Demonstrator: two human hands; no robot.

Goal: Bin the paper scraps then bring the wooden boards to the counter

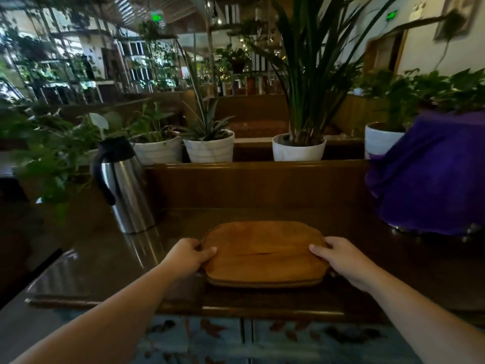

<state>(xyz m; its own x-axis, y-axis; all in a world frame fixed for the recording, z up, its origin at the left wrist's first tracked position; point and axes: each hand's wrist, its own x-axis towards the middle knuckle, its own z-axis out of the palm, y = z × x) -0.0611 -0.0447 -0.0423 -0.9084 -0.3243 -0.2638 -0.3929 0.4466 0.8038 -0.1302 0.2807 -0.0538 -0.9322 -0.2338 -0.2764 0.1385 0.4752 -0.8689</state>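
The wooden boards (pixel 265 254), a stack of at least two judging by the seam along the near edge, are gripped at both short ends: left hand (pixel 190 254) clamped at 9 o'clock w/ thumb on top, right hand (pixel 338 258) at 3 o'clock likewise. The stack sits low over the dark counter (pixel 110 261), near its front edge; whether it rests on the counter or is held just off it can't be told.

Risks, as judged: the lower board could slide out if the grip is eased unevenly. If the stack is pushed twd 10 o'clock, the steel flask (pixel 123 187) could be knocked. The purple cloth (pixel 430 174) at 2 o'clock is less exposed.

The counter is glossy, probably slick. White plant pots (pixel 210 148) are lined along a ledge at 12 o'clock. The room is dim, crowded w/ greenery. No paper scraps are seen.
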